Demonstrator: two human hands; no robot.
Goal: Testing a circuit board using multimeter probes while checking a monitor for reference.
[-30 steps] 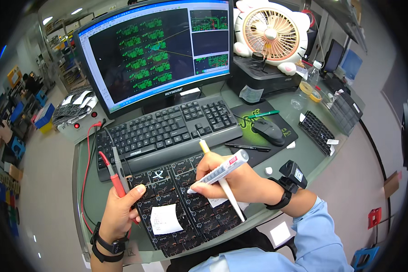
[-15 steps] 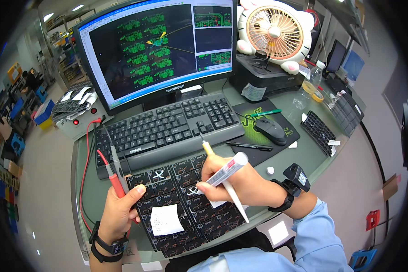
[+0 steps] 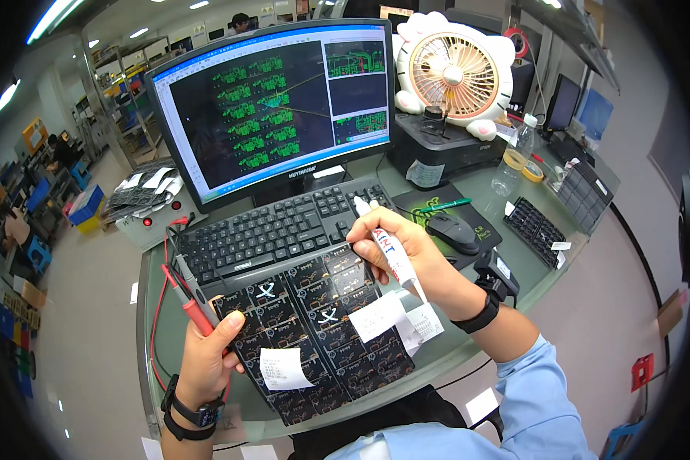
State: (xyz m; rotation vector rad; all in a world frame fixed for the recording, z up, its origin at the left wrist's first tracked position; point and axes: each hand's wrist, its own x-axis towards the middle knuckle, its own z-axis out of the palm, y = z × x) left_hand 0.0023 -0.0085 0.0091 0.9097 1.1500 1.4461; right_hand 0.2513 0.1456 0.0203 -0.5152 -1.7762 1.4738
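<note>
Loose slips on a tilted board

Both hands are closed: the left hand [image 3: 207, 356] on the board [image 3: 312, 333] and red probe [image 3: 198, 316], the right hand [image 3: 435, 270] round a marker [image 3: 392, 254]. Over the table's [image 3: 457, 346] near edge, more tilt could shed the slips [image 3: 284, 369].

Circuit boards [image 3: 343, 359], test probes [image 3: 198, 316] and storage racks [image 3: 121, 83] mark an electronics workshop.

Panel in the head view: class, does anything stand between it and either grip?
Nothing visible does. The left grip holds the panel at its left edge, along with the red probe. The right grip, holding the marker, is at the upper right corner, though contact there is hard to tell.
</note>
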